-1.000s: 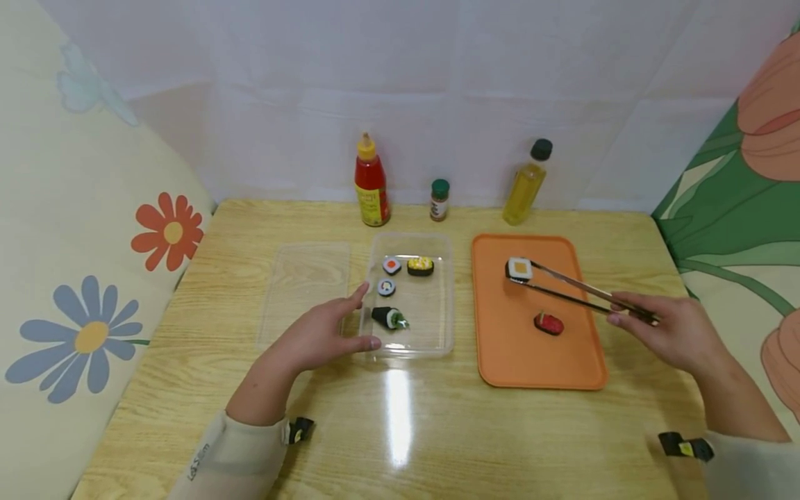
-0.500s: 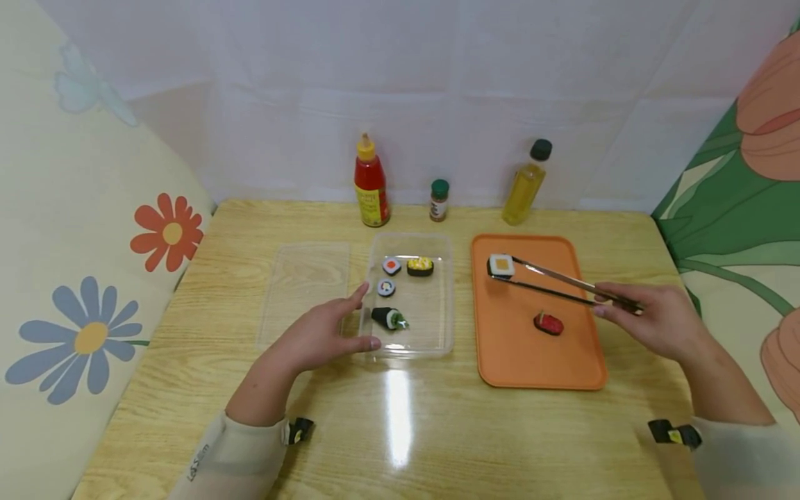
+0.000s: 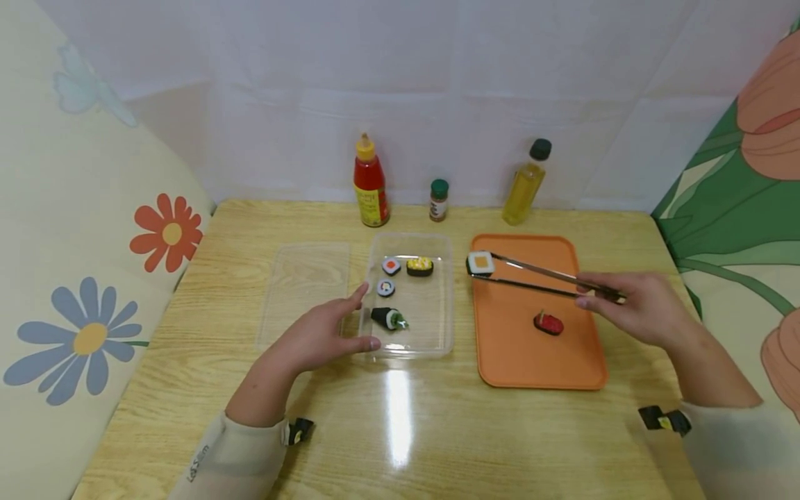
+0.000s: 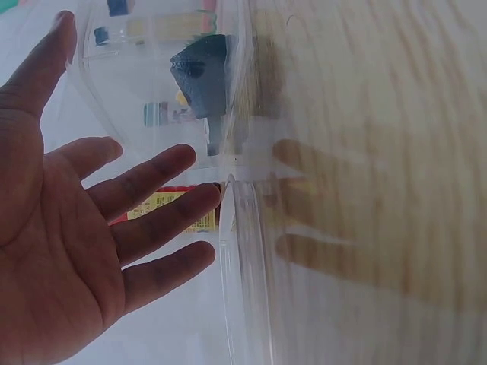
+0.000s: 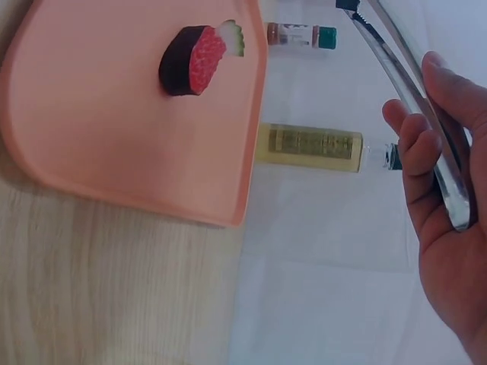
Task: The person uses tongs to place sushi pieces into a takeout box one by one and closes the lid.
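My right hand (image 3: 637, 305) grips metal tongs (image 3: 544, 276), and their tips pinch a square sushi roll (image 3: 480, 263) with a yellow-orange centre. That roll hangs over the left edge of the orange tray (image 3: 531, 361). A red-topped sushi piece (image 3: 549, 323) lies on the tray. My left hand (image 3: 321, 335), fingers spread, touches the left side of the clear plastic container (image 3: 425, 340). Inside it are two small round rolls, the nearer one (image 3: 385, 287) below the red-centred one (image 3: 391, 266), a yellow-topped sushi (image 3: 420, 267) and a dark cone-shaped hand roll (image 3: 389, 318).
A clear lid (image 3: 306, 285) lies left of the container. Along the back stand a red sauce bottle (image 3: 371, 187), a small green-capped spice jar (image 3: 439, 201) and an oil bottle (image 3: 525, 187). A white cloth (image 3: 406, 90) hangs behind the wooden table (image 3: 487, 444).
My right hand has moved left with the tongs, carrying the square sushi roll from over the tray to its left edge. The left hand has stayed at the container.
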A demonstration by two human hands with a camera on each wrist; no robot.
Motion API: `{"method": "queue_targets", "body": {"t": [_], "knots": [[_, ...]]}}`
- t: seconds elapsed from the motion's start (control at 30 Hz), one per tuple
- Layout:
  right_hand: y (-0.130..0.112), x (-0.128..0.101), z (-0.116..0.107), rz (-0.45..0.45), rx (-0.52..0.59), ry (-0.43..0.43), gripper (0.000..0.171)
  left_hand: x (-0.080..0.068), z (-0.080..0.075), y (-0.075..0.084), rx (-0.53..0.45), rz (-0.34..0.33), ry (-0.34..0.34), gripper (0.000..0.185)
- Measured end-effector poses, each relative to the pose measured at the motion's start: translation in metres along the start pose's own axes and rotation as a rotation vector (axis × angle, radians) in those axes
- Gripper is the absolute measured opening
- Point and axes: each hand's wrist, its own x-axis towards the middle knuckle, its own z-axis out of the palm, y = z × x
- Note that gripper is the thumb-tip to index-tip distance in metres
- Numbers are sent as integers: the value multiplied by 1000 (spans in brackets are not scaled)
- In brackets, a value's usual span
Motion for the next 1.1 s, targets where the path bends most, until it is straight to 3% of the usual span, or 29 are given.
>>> {"method": "queue_targets", "body": {"t": [0.87, 1.1], "knots": [[-22, 50, 29, -178, 152, -92, 40, 0, 0, -2, -3, -5, -6, 114], [-26, 62, 37, -174, 164, -150, 36, 1, 0, -1, -6, -13, -11, 114]]}}
